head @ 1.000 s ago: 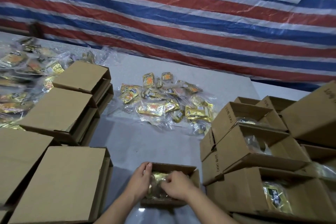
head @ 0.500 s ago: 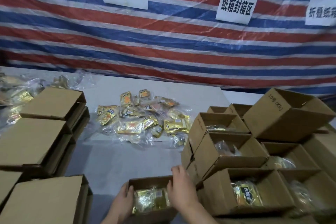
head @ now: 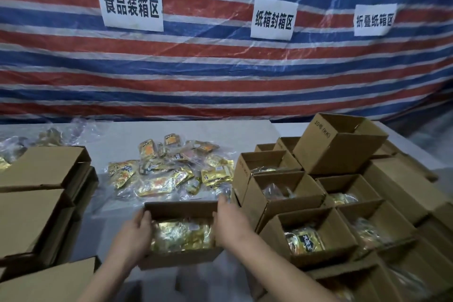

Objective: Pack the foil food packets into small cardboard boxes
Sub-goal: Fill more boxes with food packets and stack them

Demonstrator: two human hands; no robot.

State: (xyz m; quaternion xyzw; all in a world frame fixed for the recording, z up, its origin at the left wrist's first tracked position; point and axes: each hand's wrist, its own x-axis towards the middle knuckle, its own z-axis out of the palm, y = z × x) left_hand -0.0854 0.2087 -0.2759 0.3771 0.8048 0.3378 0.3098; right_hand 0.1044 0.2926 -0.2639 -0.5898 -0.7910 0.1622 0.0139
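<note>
Hands (head: 137, 233) (head: 229, 224) hide box (head: 181, 211) sides, fingers unseen.

We read three white paper signs on striped tarp (head: 220, 76): left sign (head: 130, 3) says 食品装箱区, middle sign (head: 273, 19) says 纸箱封箱区, right sign (head: 374, 20) says 折叠纸箱区. We see "10号 (KK)" printed on side of top tilted cardboard box (head: 326, 140). Print on gold foil packets (head: 171, 169) too small for us to read.
</note>
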